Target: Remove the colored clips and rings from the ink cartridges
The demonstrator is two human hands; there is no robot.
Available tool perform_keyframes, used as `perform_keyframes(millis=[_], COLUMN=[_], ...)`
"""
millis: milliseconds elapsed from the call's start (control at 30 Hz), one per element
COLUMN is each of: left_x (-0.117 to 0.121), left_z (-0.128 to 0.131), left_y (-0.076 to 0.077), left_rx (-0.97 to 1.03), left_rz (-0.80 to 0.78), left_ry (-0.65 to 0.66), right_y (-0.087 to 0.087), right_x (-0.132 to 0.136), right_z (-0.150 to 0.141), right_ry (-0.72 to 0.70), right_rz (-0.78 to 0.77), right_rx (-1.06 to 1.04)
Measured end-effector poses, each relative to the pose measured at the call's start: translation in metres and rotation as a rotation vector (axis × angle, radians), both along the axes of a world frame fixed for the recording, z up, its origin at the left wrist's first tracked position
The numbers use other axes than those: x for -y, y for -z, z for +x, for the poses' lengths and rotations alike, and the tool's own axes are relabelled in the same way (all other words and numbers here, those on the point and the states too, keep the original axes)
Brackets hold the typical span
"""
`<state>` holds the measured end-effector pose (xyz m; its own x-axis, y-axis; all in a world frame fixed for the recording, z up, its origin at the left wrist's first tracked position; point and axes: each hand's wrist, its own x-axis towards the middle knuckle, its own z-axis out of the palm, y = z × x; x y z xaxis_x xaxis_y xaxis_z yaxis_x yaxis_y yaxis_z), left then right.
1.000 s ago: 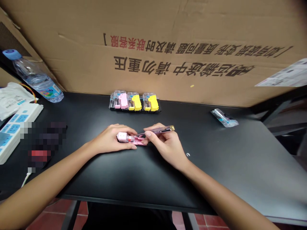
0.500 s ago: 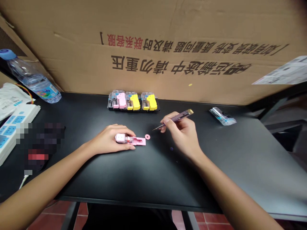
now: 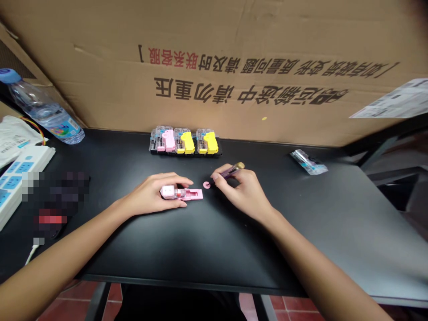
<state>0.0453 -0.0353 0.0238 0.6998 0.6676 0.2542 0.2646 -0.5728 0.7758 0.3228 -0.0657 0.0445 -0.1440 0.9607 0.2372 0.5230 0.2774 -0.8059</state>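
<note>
My left hand [image 3: 155,192] rests on the black table, thumb and fingers closed around the sides of a small pink plastic device [image 3: 194,194]. The device has a clear section in its middle and a slotted pink end pointing right. In my right hand [image 3: 245,191] a slim pen-shaped tool [image 3: 230,171] with a gold-coloured end is pinched and tilted. Its thin tip is at a small flat pink ring [image 3: 206,185], just right of the device; I cannot tell whether it presses on the ring or sits in its hole.
Along the back, a black tray [image 3: 202,154] holds pink and yellow devices [image 3: 187,143] in clear packs. A clear wrapper [image 3: 308,162] lies at the right. On the left are a water bottle [image 3: 55,117], a power strip [image 3: 20,171] and a blurred dark object [image 3: 63,191]. A cardboard wall [image 3: 234,26] stands behind.
My right hand has moved left and brought the tool's tip from open table to the pink ring. The ring has shifted up slightly. My left hand keeps its hold on the pink device.
</note>
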Motion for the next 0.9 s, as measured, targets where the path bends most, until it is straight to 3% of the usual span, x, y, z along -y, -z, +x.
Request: perform_keyframes(millis=[100,200,333,567,900], left_x=[0.000,-0.001,0.000,0.001,0.001], left_z=[0.000,0.001,0.002,0.000,-0.001], left_y=[0.000,0.000,-0.001,0.000,-0.002], left_rx=[0.043,0.048,0.059,0.055,0.030], left_rz=[-0.019,-0.030,-0.017,0.050,0.226], left_ry=[0.026,0.031,0.014,-0.012,0.013], right_y=[-0.004,-0.006,-0.005,0.001,-0.003], right_x=[0.006,0.017,0.026,0.023,0.029], right_z=[-0.004,-0.012,-0.021,-0.023,-0.016], right_ry=[0.004,-0.083,-0.191,-0.199,-0.399], right_rz=[-0.057,-0.102,-0.094,-0.058,0.123], right_rx=[-0.157,-0.250,-0.232,-0.237,-0.096])
